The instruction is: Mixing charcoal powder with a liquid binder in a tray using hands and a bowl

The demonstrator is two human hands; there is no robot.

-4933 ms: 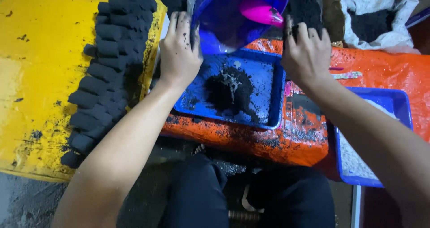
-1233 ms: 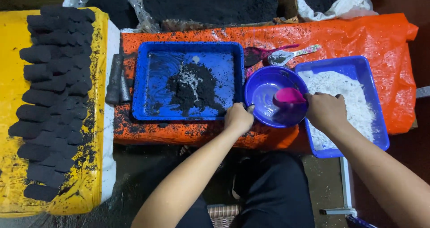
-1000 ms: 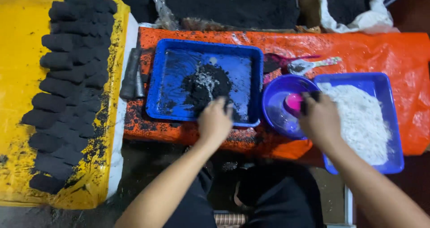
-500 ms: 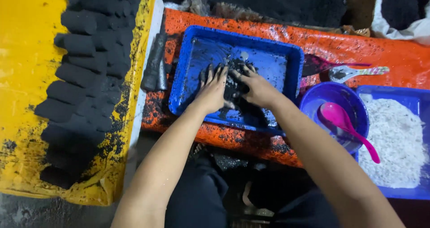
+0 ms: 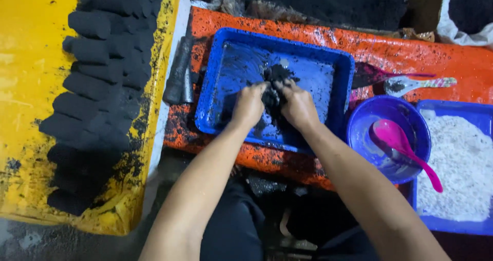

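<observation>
Black powder lump point(image 5: 272, 89) sits mid blue tray point(image 5: 226, 61), pressed between both hands. Left hand point(image 5: 248, 105) and right hand point(image 5: 298, 106) cup it, fingers curled around. Tray rests on orange desk point(image 5: 411, 48); purple bowl point(image 5: 367, 122) with pink spoon point(image 5: 398, 140) just beside, toward right edge. Black briquettes point(image 5: 97, 76) line yellow sheet point(image 5: 25, 86), left.
</observation>
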